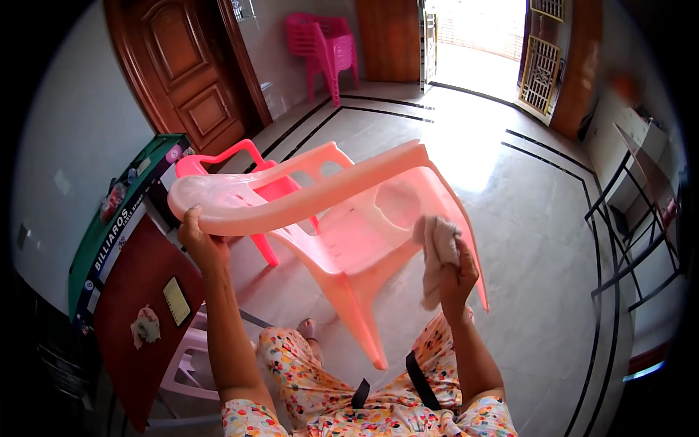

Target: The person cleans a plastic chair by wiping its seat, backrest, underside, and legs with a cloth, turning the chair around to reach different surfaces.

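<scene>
A light pink plastic armchair [349, 240] is tilted in front of me, one leg pointing down toward my lap. At its left end, my left hand [204, 240] is closed around the edge, thumb on top and fingers underneath. My right hand [459, 280] grips a bunched, greyish-white cloth [437, 251], which overlaps the right part of the chair in this view. Directly behind the armchair stands a brighter pink plastic chair [251, 154], partly hidden by it.
On my left are a dark red table [138, 277] with a notepad [176, 301] and a crumpled cloth [145, 327], and a green billiards table [95, 273]. Stacked pink chairs [324, 47] stand by the far wall. A metal-framed rack [641, 211] is on the right.
</scene>
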{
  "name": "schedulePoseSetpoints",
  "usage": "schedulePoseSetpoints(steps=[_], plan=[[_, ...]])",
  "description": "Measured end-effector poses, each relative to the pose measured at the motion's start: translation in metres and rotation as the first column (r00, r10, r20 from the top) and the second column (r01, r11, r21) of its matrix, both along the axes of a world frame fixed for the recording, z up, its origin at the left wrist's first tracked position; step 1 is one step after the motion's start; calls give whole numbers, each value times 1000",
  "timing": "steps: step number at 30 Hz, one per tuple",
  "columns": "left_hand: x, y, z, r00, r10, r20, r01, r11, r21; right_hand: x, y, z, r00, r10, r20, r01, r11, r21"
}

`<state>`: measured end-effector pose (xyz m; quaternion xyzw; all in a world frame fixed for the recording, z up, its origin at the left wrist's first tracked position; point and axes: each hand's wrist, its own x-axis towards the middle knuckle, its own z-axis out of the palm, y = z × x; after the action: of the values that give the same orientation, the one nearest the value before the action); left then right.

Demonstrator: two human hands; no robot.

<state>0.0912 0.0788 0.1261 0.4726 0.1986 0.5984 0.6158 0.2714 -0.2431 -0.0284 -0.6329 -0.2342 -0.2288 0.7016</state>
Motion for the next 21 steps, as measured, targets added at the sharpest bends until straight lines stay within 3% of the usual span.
schedulePoseSetpoints(steps=[1, 2, 4, 5, 7, 9, 11, 15, 17, 21], plan=[[1, 0, 0, 1000, 4, 17, -4, 1000, 1, -4, 5, 29, 983, -76, 169, 78, 997, -4], [3, -2, 2, 1000, 2, 18, -2, 1000, 2, -1, 11, 43, 982, -78, 169, 80, 997, -3], [3, -5, 5, 999, 22, 24, -22, 999, -33, 8, 25, 64, 840, -161, 519, 306, 929, -207], [2, -3, 4, 999, 25, 25, -25, 999, -29, 16, 37, 70, 840, -160, 519, 303, 931, -203], [-1, 3, 0, 1000, -20, 9, 20, 1000, 4, 36, 64, 70, 713, -215, 667, 570, 732, -374], [0, -2, 2, 1000, -11, -5, 11, 1000, -2, 68, 82, 46, 712, -226, 665, 589, 707, -391], [3, -8, 8, 1000, -2, -14, 2, 1000, -7, 76, 86, 44, 664, -255, 703, 634, 690, -349], [1, -5, 6, 1000, 6, 4, -6, 1000, -18, 71, 77, 48, 692, -278, 666, 622, 699, -354], [0, -1, 2, 1000, -16, -4, 16, 1000, 8, 65, 65, 49, 813, -172, 557, 449, 793, -412], [0, -1, 3, 999, -52, 7, 52, 998, 28, 67, 44, 10, 885, -160, 436, 397, 748, -531]])
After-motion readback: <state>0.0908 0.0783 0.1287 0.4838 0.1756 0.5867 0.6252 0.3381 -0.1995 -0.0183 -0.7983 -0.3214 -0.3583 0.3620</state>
